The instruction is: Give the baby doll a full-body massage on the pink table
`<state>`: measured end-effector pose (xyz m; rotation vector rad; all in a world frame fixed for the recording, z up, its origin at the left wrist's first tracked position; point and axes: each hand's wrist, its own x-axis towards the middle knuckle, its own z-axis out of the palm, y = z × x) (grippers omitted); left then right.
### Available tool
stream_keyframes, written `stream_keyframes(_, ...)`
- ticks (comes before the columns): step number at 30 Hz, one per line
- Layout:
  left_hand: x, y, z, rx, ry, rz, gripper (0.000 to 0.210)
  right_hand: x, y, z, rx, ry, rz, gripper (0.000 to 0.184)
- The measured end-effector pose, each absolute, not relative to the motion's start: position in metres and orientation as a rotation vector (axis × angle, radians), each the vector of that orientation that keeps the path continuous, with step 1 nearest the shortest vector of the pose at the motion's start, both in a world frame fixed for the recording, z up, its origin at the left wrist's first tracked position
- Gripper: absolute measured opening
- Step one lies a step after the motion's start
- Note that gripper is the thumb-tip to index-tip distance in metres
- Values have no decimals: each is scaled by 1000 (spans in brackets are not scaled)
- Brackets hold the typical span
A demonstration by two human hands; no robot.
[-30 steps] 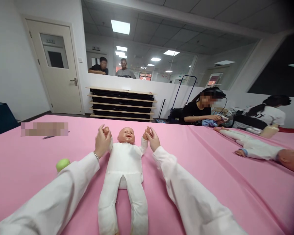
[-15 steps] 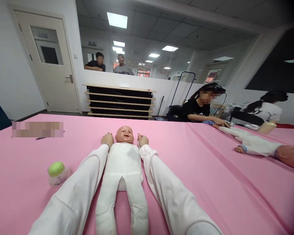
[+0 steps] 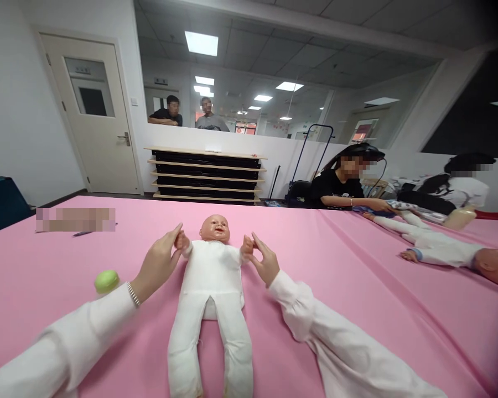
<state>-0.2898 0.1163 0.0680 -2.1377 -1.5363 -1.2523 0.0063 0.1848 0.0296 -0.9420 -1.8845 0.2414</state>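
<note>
A baby doll (image 3: 211,271) with a white cloth body lies face up, its head away from me. My left hand (image 3: 158,262) has its thumb and fingers around the doll's small hand on the left. On the other side, my right hand (image 3: 266,262) pinches the doll's other hand between thumb and fingers. Both doll arms are bent up beside its shoulders. Behind my left forearm shows the green lid of a jar (image 3: 107,281); the jar's body is hidden.
A pink sheet (image 3: 323,287) covers the table. At the right, a person in black (image 3: 338,185) handles cloth near a second doll (image 3: 444,240). Another person in white (image 3: 467,188) sits beyond. A blurred-out item (image 3: 77,219) lies at the far left. Stacked shelves (image 3: 207,174) stand behind.
My hands have moved outward and back from beside the doll's head, and the doll's hands now show between my fingers. My left forearm now hides the jar's body. The view has shifted slightly.
</note>
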Motion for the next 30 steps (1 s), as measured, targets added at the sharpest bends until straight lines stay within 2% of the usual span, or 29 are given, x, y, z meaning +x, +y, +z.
stream_keyframes(6, -316, 55, 22, -2278, -1197, -862, 40, 35, 131, 12, -718, -2352, 34, 35)
stream_keyframes(11, -319, 46, -5, -2342, -874, -585, 44, 35, 123, 3, -455, -2548, -192, 33)
stream_keyframes(15, -313, 51, 9, -2406, -1021, -816, 38, 37, 125, 8, -526, -2492, -72, 35)
stream_keyframes(17, -306, 62, 23, -2344, -1257, -1095, 35, 33, 133, 17, -700, -2294, 21, 34)
stream_keyframes(20, -289, 96, 44, -2074, -1533, -1553, 42, 14, 161, 36, -944, -1913, 175, 42)
stream_keyframes(23, -272, 148, 53, -1871, -1645, -1824, 41, -14, 202, 50, -1049, -1619, 335, 44)
stream_keyframes(25, -265, 184, 50, -1757, -1773, -1810, 34, -31, 229, 51, -1140, -1522, 335, 40)
stream_keyframes(27, -262, 215, 42, -1733, -1937, -1655, 28, -42, 250, 45, -1312, -1524, 309, 40)
stream_keyframes(30, -264, 244, 25, -1799, -2201, -1334, 37, -48, 266, 30, -1522, -1593, 323, 38)
